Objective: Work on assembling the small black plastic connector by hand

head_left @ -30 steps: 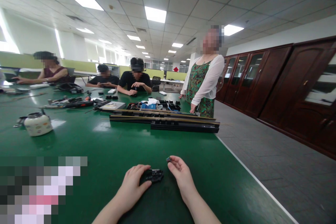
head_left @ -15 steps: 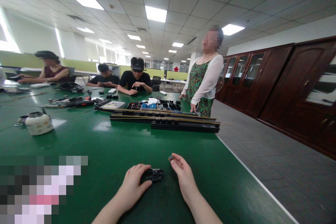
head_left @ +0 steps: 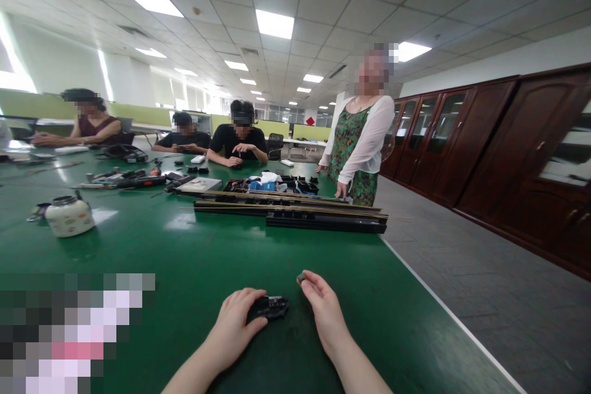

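My left hand [head_left: 234, 322] rests on the green table [head_left: 184, 258] near its front edge, fingers curled round a small black plastic part [head_left: 271, 306] that lies on the surface. Just to the right, my right hand [head_left: 323, 308] pinches a tiny dark piece [head_left: 300, 277] between thumb and fingertips, held slightly above and to the right of the black part. The two hands are a few centimetres apart.
Long black rails [head_left: 295, 214] lie across the table's middle, with trays of small parts [head_left: 272, 184] behind. A white jar [head_left: 69, 217] stands at the left. Three people sit at the far end; another person [head_left: 360, 148] stands at the right edge. Wooden cabinets [head_left: 508, 154] line the right wall.
My right hand has shifted slightly with the tiny piece still pinched. My left hand stays on the black part. The standing person has barely moved.
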A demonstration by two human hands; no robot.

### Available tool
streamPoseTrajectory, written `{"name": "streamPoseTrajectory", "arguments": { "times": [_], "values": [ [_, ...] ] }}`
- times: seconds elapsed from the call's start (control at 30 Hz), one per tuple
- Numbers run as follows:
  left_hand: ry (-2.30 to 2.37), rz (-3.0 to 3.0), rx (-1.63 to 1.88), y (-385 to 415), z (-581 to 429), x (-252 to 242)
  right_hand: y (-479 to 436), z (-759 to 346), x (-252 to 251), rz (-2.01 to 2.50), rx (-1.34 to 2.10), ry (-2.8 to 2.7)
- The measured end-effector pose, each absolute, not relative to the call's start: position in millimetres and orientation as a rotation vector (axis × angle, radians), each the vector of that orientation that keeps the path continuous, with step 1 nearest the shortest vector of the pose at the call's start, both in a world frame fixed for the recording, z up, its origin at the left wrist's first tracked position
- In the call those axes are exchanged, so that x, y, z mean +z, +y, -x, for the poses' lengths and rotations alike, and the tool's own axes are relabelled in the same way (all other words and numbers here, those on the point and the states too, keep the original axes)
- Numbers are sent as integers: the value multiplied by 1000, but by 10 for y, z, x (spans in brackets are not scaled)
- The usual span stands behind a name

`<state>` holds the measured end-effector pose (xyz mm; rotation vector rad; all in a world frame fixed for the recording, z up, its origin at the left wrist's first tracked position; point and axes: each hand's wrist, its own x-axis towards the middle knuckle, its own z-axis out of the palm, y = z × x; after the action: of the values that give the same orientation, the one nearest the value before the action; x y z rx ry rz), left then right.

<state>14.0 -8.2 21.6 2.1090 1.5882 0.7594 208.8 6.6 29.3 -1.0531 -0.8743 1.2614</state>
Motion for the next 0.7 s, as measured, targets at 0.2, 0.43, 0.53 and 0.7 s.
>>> {"name": "streamPoseTrajectory", "arguments": {
  "times": [0.2,0.43,0.53,0.7],
  "values": [
    [1589,-2106,752,-94,-144,231,61,-2090,306,1058,1249,-890],
    [1589,-2098,743,-90,-151,234,47,-2077,316,1086,1240,-953],
    [1590,-2100,738,-95,-152,241,51,-2063,270,1079,1214,-1045],
    [1584,-2094,735,-96,-150,246,57,-2038,210,1090,1141,-1268]
  ]
}}
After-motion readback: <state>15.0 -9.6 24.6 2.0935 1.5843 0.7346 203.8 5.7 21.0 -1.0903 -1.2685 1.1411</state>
